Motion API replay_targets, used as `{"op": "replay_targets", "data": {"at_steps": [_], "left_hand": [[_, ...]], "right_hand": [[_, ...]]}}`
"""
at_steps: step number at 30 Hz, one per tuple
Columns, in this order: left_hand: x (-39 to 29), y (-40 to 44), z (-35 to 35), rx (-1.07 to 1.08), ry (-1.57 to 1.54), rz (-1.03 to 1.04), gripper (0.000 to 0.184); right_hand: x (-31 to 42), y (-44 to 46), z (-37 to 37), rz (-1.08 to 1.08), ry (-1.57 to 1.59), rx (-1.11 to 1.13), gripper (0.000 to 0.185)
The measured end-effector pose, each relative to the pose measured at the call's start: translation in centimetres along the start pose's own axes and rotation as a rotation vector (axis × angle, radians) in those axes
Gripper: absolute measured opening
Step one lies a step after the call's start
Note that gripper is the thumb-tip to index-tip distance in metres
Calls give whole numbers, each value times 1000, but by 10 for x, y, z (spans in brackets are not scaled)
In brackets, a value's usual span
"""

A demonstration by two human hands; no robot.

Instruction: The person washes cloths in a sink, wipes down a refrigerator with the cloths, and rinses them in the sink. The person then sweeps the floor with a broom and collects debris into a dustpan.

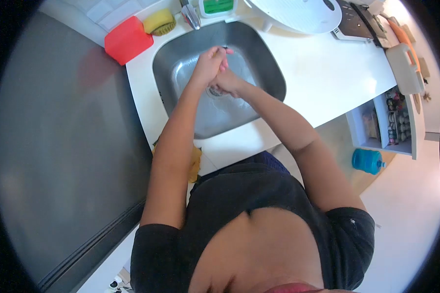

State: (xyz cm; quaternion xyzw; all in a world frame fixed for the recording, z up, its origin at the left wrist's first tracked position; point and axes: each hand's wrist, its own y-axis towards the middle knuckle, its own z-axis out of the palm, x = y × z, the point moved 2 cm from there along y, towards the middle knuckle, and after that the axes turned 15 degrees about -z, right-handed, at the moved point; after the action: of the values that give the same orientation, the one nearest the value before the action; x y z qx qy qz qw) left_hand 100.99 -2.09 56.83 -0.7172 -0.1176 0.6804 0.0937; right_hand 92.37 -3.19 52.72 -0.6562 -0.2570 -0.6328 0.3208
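- Grey sink [225, 119]
- White surface [337, 63] around the sink
- Red box-shaped thing [128, 40] beside the sink
- Yellow sponge [157, 20] near the sink
- Translucent blue jug [367, 161] well apart from the sink

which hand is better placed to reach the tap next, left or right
Left, I'd say. The left hand is nearer the tap, while the right hand sits a little farther back over the sink. They are together, so the left would likely need to part first.

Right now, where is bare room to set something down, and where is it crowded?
Bare: the counter between sink and open drawer, and narrow strip along the sink's near rim. Crowded: far edge, with sponge, faucet, round white item.
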Motion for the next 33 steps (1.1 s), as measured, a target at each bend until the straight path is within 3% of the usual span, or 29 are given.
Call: {"op": "replay_targets", "data": {"at_steps": [1,3,4,6,10,12,19,23,26,28,29,30,31,32,33], "left_hand": [[1,3,-2,-53,-29,22,26],[-1,10,-6,-115,-48,27,27],[-4,10,-9,-179,-65,46,29],[-11,6,-10,-255,-11,100,31],[-28,0,-14,-369,28,210,35],[-32,-3,-16,-409,113,193,35],[-40,-14,-17,-565,316,246,31],[-43,-24,-16,-608,397,245,29],[-39,-27,-18,-671,408,441,34],[-39,-32,-19,-303,271,65,39],[-35,-30,-27,-301,273,69,39],[-21,-21,-38,-299,399,234,40],[-19,-24,-45,-297,523,399,42],[-13,-27,-53,-296,528,401,42],[-11,-37,-59,-313,607,278,43]], "right_hand": [[-6,5,3,11,8,1,12],[-9,17,4,-355,-366,-102,24],[-7,20,5,-348,-364,-97,24],[6,22,8,-577,-536,-207,31],[22,20,10,-375,-662,-150,31],[27,18,11,-515,-755,-131,31],[30,15,17,-548,-798,-137,36],[36,12,20,-406,-850,-119,39],[36,5,28,-384,-847,-146,42],[44,-7,30,-410,-800,-203,45],[43,-12,28,-203,-542,-99,48],[44,-20,30,2,-278,2,51],[52,-31,29,0,-276,0,51],[60,-42,26,89,-335,43,55],[64,-48,26,175,-394,87,59]]}}
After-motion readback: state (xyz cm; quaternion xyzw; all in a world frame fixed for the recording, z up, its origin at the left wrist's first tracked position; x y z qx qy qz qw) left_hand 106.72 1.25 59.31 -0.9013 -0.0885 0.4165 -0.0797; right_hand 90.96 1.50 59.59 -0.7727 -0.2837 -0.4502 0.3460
